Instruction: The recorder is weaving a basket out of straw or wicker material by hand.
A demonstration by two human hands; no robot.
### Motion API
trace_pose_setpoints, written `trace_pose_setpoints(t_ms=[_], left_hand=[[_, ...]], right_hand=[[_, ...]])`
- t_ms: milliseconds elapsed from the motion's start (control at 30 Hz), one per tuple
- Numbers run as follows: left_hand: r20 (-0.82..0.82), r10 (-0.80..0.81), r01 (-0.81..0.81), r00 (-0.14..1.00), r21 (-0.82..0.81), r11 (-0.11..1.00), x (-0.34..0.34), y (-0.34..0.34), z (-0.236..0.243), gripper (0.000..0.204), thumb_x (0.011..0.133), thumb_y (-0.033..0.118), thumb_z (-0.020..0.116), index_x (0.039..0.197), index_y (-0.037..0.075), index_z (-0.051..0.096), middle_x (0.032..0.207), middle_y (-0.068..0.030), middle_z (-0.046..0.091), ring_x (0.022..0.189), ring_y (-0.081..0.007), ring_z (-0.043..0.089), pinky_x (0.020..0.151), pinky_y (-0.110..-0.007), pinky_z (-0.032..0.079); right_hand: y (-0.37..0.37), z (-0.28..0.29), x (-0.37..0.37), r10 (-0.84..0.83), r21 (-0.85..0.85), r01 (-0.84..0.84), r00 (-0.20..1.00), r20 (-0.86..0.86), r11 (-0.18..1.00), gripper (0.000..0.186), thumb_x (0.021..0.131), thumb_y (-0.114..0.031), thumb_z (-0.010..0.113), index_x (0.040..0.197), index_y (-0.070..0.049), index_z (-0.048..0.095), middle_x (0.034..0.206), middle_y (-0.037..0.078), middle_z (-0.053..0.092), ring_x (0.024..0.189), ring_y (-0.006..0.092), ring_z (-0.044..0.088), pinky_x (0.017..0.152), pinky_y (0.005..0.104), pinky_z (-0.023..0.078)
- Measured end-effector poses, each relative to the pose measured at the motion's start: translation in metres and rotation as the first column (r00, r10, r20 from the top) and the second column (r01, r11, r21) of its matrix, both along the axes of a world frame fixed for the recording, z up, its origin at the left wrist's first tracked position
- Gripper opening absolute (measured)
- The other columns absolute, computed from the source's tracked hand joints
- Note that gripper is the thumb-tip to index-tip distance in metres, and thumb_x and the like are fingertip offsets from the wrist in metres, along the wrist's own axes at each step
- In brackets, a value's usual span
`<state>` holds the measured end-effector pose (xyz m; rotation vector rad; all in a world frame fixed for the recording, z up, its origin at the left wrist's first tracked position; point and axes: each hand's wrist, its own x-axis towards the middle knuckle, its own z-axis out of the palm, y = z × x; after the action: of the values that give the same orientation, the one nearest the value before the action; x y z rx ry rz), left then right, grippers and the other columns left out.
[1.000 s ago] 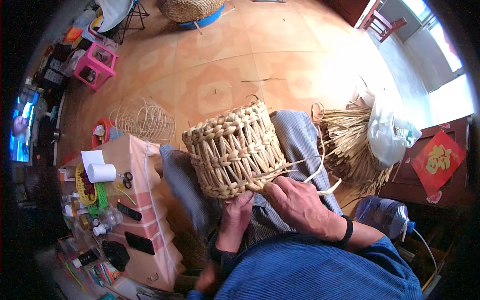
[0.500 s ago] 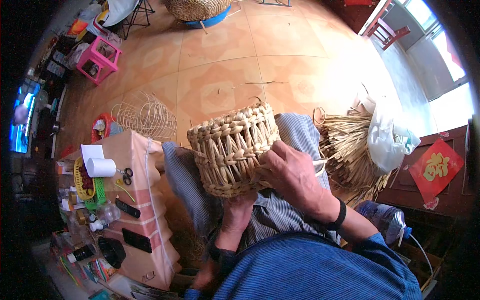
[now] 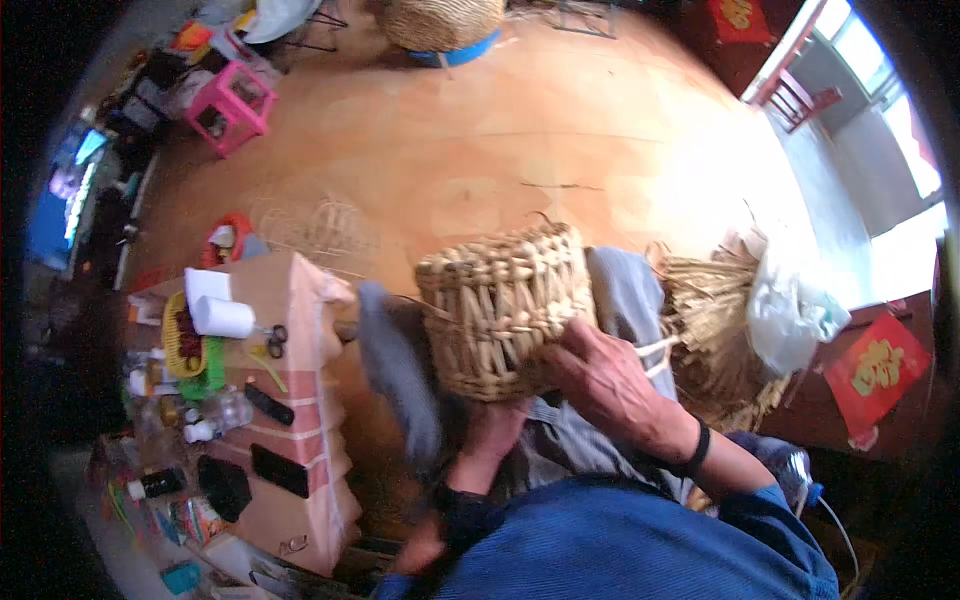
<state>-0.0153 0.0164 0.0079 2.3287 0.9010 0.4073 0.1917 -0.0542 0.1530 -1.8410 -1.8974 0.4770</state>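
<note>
A round basket of pale plaited straw, with open slanting strands round its wall, rests tilted over my lap. Underneath it, my left hand bears its lower side; those fingers are hidden by the basket. My right hand is closed at the basket's lower right edge, fingers pinched on a straw strand. A pale loose strand end sticks out to the right beyond that hand. Motion blur hides the finest detail at the fingertips.
Bundled dry straw lies right of my knees, with a white plastic bag against it. On the left, a cloth-covered table carries scissors, a phone and a paper roll. A pink stool stands farther off.
The whole view has shifted, so the table, basket and straw sit farther right in it, with blur. Both hands keep nearly the same places on the basket.
</note>
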Motion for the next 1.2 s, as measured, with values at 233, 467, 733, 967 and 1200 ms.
trace_pose_setpoints(t_ms=[233,467,733,967,1200], left_hand=[[0.359,-0.02,0.178,0.933,-0.413,0.893,0.029,-0.008,-0.05,0.084,0.106,0.043,0.067,0.171,0.006,0.028,0.176,-0.0221,0.029,0.163,-0.039,0.026,0.134,-0.057,0.02],[0.483,0.052,0.343,0.874,-0.691,0.637,0.03,0.003,-0.073,0.075,0.11,0.044,0.059,0.17,0.008,0.032,0.175,-0.0189,0.033,0.16,-0.0373,0.033,0.132,-0.057,0.028],[0.573,0.161,0.499,0.804,-0.796,0.343,0.035,0.004,-0.079,0.066,0.114,0.046,0.051,0.168,0.011,0.036,0.174,-0.0153,0.036,0.157,-0.0353,0.04,0.129,-0.056,0.037],[0.538,0.032,0.434,0.842,-0.713,0.551,0.03,0.001,-0.12,0.068,0.114,0.039,0.054,0.171,0.014,0.027,0.176,-0.0138,0.034,0.161,-0.0327,0.034,0.134,-0.053,0.03],[0.341,-0.152,0.186,0.928,-0.07,0.98,0.037,0.006,-0.104,0.068,0.113,0.038,0.053,0.17,0.011,0.029,0.176,-0.0132,0.033,0.162,-0.0347,0.029,0.137,-0.052,0.022]], right_hand=[[-0.006,-0.01,0.003,-0.018,0.051,0.014,0.997,0.079,0.999,0.026,0.096,-0.015,0.062,0.119,-0.008,0.072,0.108,0.019,0.062,0.098,0.0393,0.067,0.077,0.0495,0.057],[0.007,-0.02,0.009,-0.111,0.139,0.087,0.978,0.174,0.987,0.021,0.084,-0.013,0.076,0.095,-0.007,0.058,0.086,0.015,0.059,0.081,0.0398,0.065,0.071,0.0503,0.051],[-0.01,-0.024,0.011,-0.182,0.111,0.162,0.961,0.209,0.981,0.015,0.08,-0.017,0.078,0.088,-0.008,0.068,0.085,0.012,0.062,0.079,0.0359,0.068,0.07,0.0482,0.052],[-0.002,-0.015,0.006,-0.187,0.096,0.17,0.959,0.214,0.981,0.014,0.084,-0.016,0.076,0.087,-0.007,0.065,0.084,0.013,0.061,0.075,0.0372,0.067,0.066,0.0489,0.052],[-0.001,0.008,-0.004,-0.192,0.12,0.172,0.964,0.185,0.978,0.014,0.091,-0.015,0.074,0.086,-0.007,0.063,0.082,0.013,0.06,0.073,0.0363,0.066,0.066,0.0486,0.051]])
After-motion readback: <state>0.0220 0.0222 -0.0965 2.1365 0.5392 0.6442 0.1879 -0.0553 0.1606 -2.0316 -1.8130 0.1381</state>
